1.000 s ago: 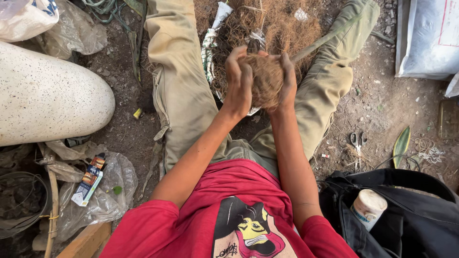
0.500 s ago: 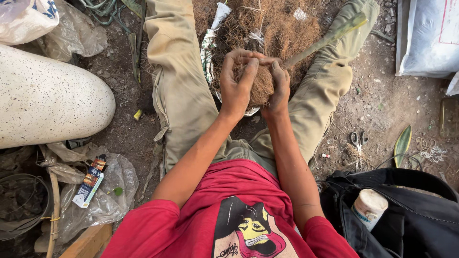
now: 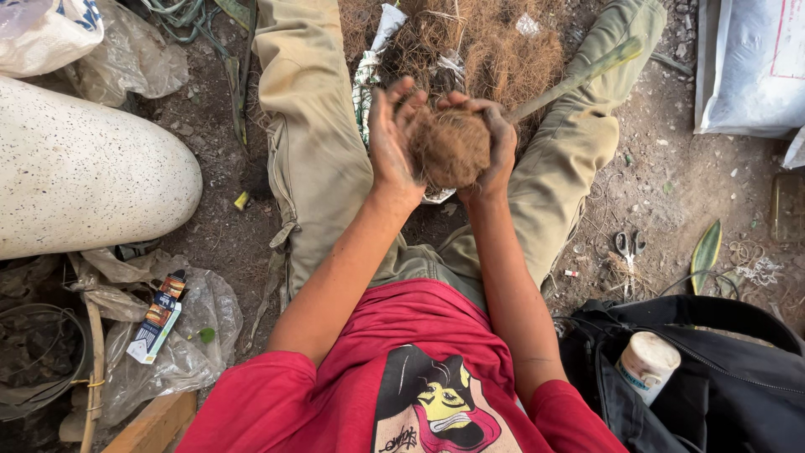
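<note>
Ball of brown coconut fibre (image 3: pixel 450 147), pressed between left hand (image 3: pixel 392 138) and right hand (image 3: pixel 496 138), both grips curled around it, above fibre pile (image 3: pixel 495 50).

Hemmed in at the front, open to the right.
Blocked ahead by a fibre heap (image 3: pixel 478 42), flanked by both legs; bare dirt (image 3: pixel 671 184) free rightward up to scissors (image 3: pixel 627 245); black bag (image 3: pixel 713 369) and speckled stone (image 3: pixel 84 168) closing the flanks.
</note>
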